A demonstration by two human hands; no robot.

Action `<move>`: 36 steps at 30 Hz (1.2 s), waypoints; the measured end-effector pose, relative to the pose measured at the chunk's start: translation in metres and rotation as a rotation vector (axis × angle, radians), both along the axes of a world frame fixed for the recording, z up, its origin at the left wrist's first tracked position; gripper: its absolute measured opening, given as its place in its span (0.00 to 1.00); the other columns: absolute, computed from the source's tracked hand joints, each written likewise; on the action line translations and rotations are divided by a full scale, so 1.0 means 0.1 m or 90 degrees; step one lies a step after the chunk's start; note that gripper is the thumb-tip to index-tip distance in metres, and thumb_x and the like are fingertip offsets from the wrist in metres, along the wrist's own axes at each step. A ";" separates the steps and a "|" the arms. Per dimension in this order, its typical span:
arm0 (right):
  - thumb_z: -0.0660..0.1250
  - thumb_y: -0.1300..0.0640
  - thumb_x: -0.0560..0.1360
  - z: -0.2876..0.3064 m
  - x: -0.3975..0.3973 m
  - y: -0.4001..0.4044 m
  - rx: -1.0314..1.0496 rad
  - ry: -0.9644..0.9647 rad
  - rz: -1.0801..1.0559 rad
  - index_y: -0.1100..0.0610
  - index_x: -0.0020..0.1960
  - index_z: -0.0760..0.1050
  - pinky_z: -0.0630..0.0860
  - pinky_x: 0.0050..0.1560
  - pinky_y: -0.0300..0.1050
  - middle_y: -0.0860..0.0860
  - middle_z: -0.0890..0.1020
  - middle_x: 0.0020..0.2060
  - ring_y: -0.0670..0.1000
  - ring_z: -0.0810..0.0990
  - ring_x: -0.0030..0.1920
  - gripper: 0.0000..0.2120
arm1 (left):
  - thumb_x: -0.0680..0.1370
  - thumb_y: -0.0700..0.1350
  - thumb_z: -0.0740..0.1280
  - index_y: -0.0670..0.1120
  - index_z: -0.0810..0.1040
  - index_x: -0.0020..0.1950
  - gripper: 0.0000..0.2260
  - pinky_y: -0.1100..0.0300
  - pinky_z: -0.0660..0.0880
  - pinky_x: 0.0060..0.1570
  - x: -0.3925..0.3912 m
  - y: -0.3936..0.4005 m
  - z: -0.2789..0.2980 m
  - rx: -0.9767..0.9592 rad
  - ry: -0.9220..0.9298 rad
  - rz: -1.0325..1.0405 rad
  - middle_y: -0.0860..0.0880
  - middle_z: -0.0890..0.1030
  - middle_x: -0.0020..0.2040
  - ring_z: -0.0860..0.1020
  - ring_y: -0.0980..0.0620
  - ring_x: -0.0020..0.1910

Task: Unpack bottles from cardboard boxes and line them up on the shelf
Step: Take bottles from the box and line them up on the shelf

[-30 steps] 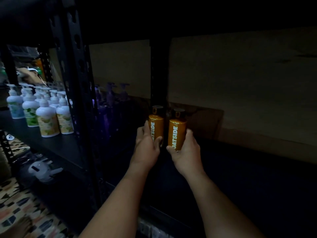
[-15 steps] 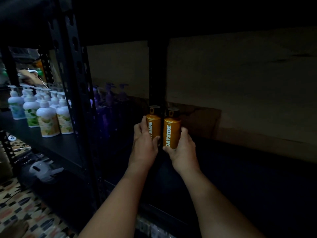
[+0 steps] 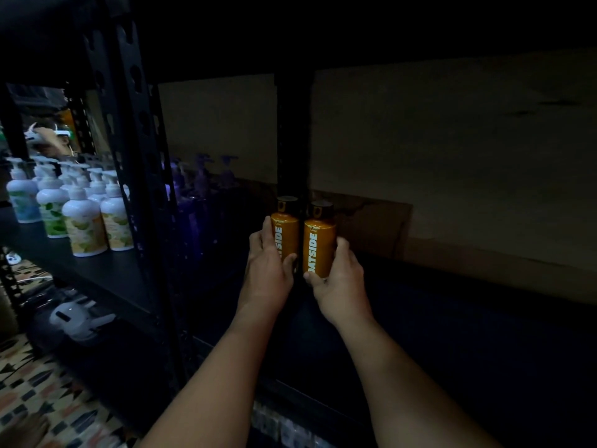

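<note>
Two orange bottles with black caps stand upright side by side deep on the dark shelf. My left hand grips the left orange bottle from its left side. My right hand grips the right orange bottle low down, thumb in front, fingers round its right side. The two bottles are nearly touching. No cardboard box shows in this view.
Dim purple pump bottles stand left of the orange pair. A black upright post divides the shelf; beyond it are several white pump bottles. A brown board backs the shelf. A white object lies below.
The right bottle has moved left, closing the gap to the left bottle. Both hands keep their grip.
</note>
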State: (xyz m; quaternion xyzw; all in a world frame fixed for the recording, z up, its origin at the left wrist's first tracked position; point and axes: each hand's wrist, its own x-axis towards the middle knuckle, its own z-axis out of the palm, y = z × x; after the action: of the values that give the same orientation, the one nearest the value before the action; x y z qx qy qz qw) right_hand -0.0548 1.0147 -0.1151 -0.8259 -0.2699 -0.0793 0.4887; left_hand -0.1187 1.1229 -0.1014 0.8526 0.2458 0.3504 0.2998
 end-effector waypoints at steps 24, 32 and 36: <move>0.79 0.57 0.71 0.03 -0.32 -0.63 -0.001 0.158 -0.016 0.55 0.82 0.53 0.74 0.62 0.38 0.56 0.71 0.71 0.50 0.76 0.65 0.49 | 0.79 0.38 0.69 0.44 0.77 0.64 0.13 0.64 0.74 0.47 -0.49 -0.25 -0.16 0.089 -0.132 -0.014 0.49 0.79 0.51 0.79 0.52 0.48; 0.76 0.55 0.74 0.05 -1.45 -1.73 0.070 0.105 -0.048 0.48 0.68 0.71 0.74 0.40 0.32 0.47 0.78 0.45 0.44 0.79 0.41 0.26 | 0.79 0.37 0.71 0.48 0.80 0.50 0.06 0.67 0.75 0.39 -1.23 -1.44 -0.33 -0.176 -0.307 -0.174 0.53 0.81 0.39 0.78 0.58 0.36; 0.73 0.59 0.77 -0.24 -2.00 -2.22 0.126 0.035 -0.028 0.46 0.59 0.74 0.78 0.39 0.38 0.48 0.78 0.37 0.47 0.80 0.38 0.15 | 0.79 0.37 0.72 0.49 0.80 0.49 0.06 0.62 0.78 0.38 -1.48 -2.11 -0.73 -0.242 -0.286 -0.235 0.53 0.82 0.39 0.81 0.54 0.37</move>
State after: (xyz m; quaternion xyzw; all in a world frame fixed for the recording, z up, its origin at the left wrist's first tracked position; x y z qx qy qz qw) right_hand -0.2546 0.7924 -0.1394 -0.7813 -0.2287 -0.0936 0.5732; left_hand -0.2670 0.9123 -0.1742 0.7129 0.0764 0.4175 0.5583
